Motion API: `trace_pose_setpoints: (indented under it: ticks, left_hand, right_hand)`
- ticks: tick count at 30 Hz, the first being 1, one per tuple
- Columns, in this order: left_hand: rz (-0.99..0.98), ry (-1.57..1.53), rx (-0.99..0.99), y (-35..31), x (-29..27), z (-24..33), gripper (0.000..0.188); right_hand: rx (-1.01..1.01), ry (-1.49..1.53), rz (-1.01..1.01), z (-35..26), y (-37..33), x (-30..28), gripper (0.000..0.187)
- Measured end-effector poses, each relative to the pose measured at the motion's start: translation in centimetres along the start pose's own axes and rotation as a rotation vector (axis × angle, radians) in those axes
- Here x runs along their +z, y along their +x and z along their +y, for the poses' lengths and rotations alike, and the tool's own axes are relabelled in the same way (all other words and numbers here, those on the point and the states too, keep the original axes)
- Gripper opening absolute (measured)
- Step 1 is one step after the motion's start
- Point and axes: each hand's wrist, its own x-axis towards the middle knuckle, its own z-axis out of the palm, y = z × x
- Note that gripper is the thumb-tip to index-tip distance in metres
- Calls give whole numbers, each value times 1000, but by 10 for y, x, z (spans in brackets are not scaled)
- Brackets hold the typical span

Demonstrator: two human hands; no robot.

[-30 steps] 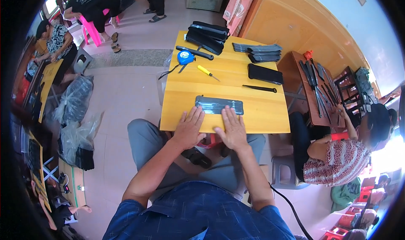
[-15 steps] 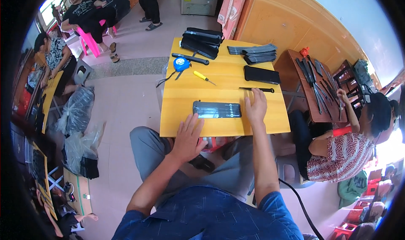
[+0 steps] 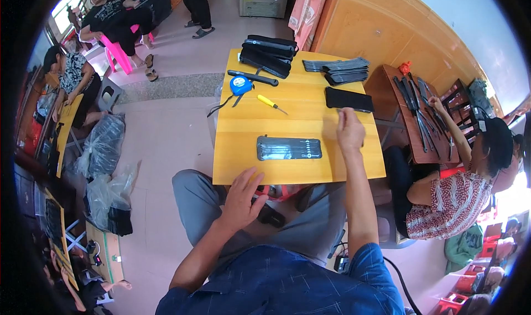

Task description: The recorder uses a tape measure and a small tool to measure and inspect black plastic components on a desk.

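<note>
My left hand (image 3: pixel 241 200) is open at the table's front edge, fingers apart and holding nothing. Just beyond it a flat dark pouch with a clear front (image 3: pixel 289 148) lies on the yellow table (image 3: pixel 238 165). My right hand (image 3: pixel 350 131) is closed above the table, to the right of that pouch, slightly blurred. It grips a slim black tool (image 3: pixel 362 144); only a dark end shows beside the palm. A plain black case (image 3: pixel 349 99) lies beyond this hand. A yellow-handled screwdriver (image 3: pixel 267 101) rests farther back, left of centre.
Along the back are stacked black cases (image 3: pixel 267 57), a black-handled tool (image 3: pixel 253 77), a blue tape measure (image 3: pixel 240 85) and a pile of flat pouches (image 3: pixel 338 70). At right, a person sits by a brown table (image 3: pixel 412 104) with long dark tools. Plastic-wrapped bundles (image 3: pixel 105 143) stand on the floor.
My right hand has closed and picked up the slim black tool from the table, shifting right. My left hand has drawn back from the pouch toward me.
</note>
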Motion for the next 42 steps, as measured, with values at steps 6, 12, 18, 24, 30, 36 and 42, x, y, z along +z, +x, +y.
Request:
trace_pose_setpoints:
  ticks: [6, 12, 18, 24, 30, 36, 42]
  left_hand:
    - [104, -311, 58, 30, -4, 45, 60]
    - [13, -657, -94, 41, 21, 82, 53]
    - [-195, -1084, -507, 21, 33, 59, 16]
    - [-78, -972, -546, 17, 23, 22, 17]
    - [-24, -1036, -701, 26, 21, -5, 16]
    - [-44, -883, -816, 48, 17, -32, 14]
    - [32, -701, -746, 62, 28, -55, 17]
  right_hand:
    - [193, 868, 137, -91, -5, -133, 14]
    - [502, 1396, 76, -106, -48, -150, 17]
    - [723, 1399, 103, -99, -87, -125, 21]
    - [755, 1207, 52, -76, -122, -102, 30]
    - [784, 1124, -75, -61, -131, -80, 17]
    - [779, 1005, -213, -53, -121, -58, 11]
    - [667, 906, -326, -36, -113, -30, 6]
